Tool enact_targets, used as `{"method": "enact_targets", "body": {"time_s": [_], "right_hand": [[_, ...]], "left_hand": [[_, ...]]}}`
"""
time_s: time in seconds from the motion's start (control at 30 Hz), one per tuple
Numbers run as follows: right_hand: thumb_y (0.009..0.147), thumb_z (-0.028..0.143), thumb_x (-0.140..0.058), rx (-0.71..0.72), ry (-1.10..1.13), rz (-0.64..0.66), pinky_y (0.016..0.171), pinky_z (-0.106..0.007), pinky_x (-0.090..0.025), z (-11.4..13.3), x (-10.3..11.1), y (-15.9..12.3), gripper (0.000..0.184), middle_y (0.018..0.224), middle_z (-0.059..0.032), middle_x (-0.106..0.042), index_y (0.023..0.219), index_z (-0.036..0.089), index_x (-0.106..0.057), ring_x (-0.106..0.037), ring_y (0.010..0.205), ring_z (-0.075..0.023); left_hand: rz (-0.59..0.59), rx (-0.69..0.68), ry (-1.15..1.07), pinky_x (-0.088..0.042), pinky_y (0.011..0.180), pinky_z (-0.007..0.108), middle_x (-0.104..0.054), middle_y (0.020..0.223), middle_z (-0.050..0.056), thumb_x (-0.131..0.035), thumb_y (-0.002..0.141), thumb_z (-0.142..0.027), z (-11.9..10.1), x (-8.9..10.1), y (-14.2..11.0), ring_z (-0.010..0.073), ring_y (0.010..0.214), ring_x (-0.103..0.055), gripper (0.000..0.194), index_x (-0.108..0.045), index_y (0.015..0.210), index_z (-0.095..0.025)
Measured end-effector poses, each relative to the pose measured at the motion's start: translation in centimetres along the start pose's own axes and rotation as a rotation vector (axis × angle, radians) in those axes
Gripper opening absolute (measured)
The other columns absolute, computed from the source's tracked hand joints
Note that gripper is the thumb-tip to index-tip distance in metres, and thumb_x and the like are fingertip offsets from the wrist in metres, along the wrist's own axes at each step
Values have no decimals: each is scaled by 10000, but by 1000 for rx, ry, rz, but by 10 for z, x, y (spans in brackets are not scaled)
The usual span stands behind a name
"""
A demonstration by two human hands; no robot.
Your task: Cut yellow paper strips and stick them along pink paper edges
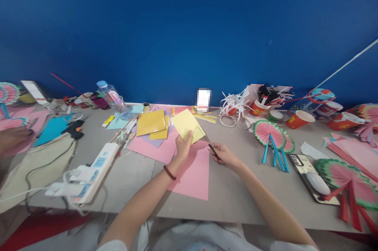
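Pink sheet (pixel 196 180) lies flat on the grey table (pixel 126 192), its lower edge set in from the table's front edge. Above it, left hand (pixel 183 146) closed in a pinch: thumb on top of the yellow paper (pixel 185 122), fingers under it, mostly hidden from where I stand. Right hand (pixel 222 154) curled round the dark handle of scissors (pixel 214 151); how far the blades part, I can't tell.

Yellow paper sits a little beyond the hands, midway between the table's left and right ends. Probably very light, dry, not slippery; bends readily, would crease or tear under a hard pull. Best hold, I judge: flat pinch at the near corner, clear of the blades by the right-hand corner. Looks pale lemon, plain, matt, straight-edged, turned cornerwise. Single or layered: can't tell.

Farther, left: glossy gold packs (pixel 150 122). Along the table's back edge, loose yellow strips (pixel 206 118), then blue wall (pixel 189 38).
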State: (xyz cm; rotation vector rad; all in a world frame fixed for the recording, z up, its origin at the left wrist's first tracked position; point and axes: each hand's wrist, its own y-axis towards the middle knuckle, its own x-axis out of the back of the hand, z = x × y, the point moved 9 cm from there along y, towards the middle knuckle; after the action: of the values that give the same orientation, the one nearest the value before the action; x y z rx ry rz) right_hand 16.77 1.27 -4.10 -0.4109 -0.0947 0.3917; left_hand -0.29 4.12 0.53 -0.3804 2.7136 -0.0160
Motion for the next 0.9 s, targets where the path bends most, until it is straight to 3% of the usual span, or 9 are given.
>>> {"method": "enact_targets", "body": {"time_s": [0.3, 0.7, 0.9], "right_hand": [[685, 682, -619, -23, 69, 42, 308, -164, -133, 3, -5, -3, 508, 418, 105, -478, 759, 225, -408, -214, 259, -15], [716, 681, -592, 47, 85, 46, 308, -163, -173, 9, -4, -2, 500, 444, 83, -508, 745, 214, -417, -245, 266, -19], [700, 666, -616, 37, 98, 23, 307, -164, -165, 12, -3, -3, 496, 437, 83, -502, 746, 214, -418, -249, 273, -22]], "left_hand": [[29, -13, 62, -312, 461, 209, -338, 531, -67, -748, 692, -432, -2, -3, 0, 59, 495, -319, 454, -403, 544, -177], [44, 4, 60, -349, 515, 224, -456, 562, -48, -791, 625, -402, 5, -6, -6, 73, 528, -402, 354, -539, 633, -154], [113, 28, 82, -360, 540, 238, -480, 579, -27, -754, 671, -429, 2, -15, -14, 85, 545, -416, 344, -552, 625, -154]]}}
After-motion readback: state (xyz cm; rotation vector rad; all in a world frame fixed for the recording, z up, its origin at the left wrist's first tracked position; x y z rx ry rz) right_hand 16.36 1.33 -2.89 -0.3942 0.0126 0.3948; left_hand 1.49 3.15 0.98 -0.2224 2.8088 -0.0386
